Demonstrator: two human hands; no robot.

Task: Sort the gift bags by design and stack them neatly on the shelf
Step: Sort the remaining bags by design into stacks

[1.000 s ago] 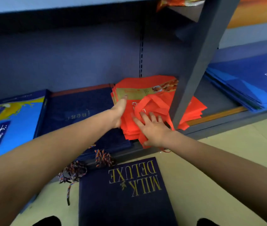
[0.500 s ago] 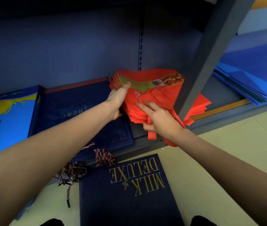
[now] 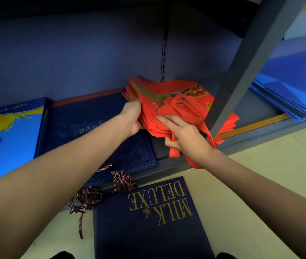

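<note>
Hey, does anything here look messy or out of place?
Yes. A navy MILK DELUXE bag lies on the floor instead of the shelf. The red bag stack, held by both hands, is fanned unevenly, handles dangling over the shelf's front edge.

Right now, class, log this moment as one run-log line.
left hand: grips red bag stack | right hand: holds stack's near edge | stack: tilted up on shelf | Milk Deluxe bag: on floor

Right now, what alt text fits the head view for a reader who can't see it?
Both hands, left hand and right hand, grip a stack of red gift bags tilted up off the low shelf. Navy bags lie beside it; a "MILK DELUXE" bag lies on the floor.
</note>
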